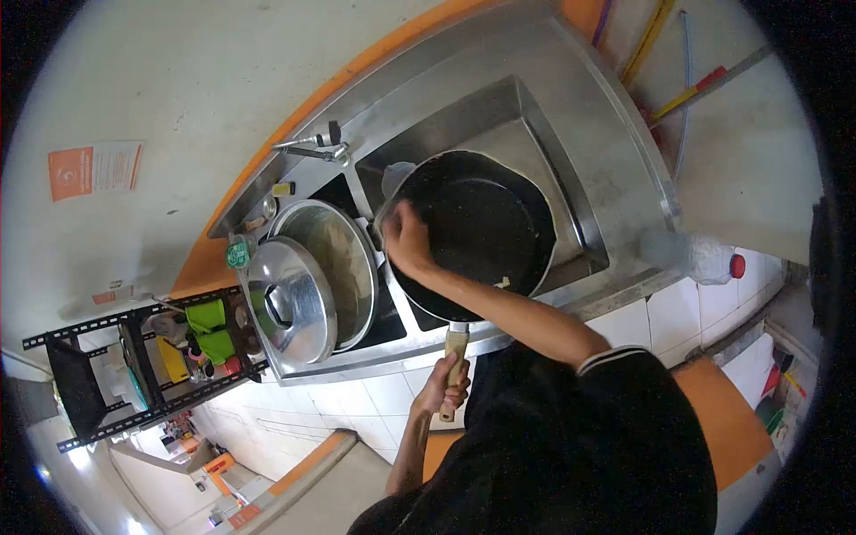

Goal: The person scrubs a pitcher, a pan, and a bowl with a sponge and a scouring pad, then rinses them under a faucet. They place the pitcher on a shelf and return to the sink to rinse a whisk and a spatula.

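Note:
A large black frying pan point(486, 214) rests tilted over the steel sink, its inside facing me. My left hand point(443, 385) is wrapped round the pan's beige handle point(456, 343). My right hand point(406, 239) is at the left inner side of the pan, near the rim. It is blurred, its fingers bunched together, and what they may hold is hidden. A small pale scrap point(504, 283) lies near the pan's lower edge. A clear plastic container point(397, 176) shows behind the rim.
Left of the pan stand a large metal pot point(343, 259) and a leaning silver lid point(290, 299). The tap point(334, 147) is at the back. The steel sink point(571, 169) surrounds the pan. A clear bottle with a red cap point(713, 260) is at right; a black rack point(143, 357) is at left.

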{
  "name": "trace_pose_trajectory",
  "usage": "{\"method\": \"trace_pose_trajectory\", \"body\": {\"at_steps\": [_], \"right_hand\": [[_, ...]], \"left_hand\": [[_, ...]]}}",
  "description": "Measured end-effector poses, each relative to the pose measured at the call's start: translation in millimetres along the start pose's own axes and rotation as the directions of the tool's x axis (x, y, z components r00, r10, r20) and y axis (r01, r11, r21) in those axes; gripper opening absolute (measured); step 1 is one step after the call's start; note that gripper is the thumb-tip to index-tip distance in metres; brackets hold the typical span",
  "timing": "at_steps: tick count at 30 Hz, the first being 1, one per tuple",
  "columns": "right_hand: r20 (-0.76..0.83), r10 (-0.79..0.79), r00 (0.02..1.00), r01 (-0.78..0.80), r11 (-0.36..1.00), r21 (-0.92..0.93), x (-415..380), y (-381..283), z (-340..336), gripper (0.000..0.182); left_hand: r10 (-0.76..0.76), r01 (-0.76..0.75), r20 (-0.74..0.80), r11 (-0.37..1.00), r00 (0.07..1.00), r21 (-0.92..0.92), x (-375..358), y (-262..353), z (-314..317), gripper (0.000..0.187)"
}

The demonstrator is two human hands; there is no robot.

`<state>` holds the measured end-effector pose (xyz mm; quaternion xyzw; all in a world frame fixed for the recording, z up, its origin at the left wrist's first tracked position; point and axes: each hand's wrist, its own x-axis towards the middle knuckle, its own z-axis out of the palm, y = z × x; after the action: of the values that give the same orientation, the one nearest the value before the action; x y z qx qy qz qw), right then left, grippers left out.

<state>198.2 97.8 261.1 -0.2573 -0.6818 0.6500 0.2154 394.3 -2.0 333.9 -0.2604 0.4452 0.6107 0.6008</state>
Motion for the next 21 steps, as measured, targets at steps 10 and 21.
{"method": "trace_pose_trajectory", "body": {"at_steps": [10, 21], "right_hand": [[0.973, 0.015, 0.229, 0.075, 0.997, -0.033, 4.0, 1.3, -77.2, 0.027], [-0.104, -0.050, 0.993, 0.037, 0.992, -0.123, 56.6, 7.7, -45.6, 0.024]], "left_hand": [[0.013, -0.011, 0.021, 0.996, 1.000, -0.085, -5.2, -8.4, -4.7, 0.052], [0.042, -0.036, 0.051, 0.991, 0.998, -0.128, -3.3, -20.6, 5.3, 0.050]]}}
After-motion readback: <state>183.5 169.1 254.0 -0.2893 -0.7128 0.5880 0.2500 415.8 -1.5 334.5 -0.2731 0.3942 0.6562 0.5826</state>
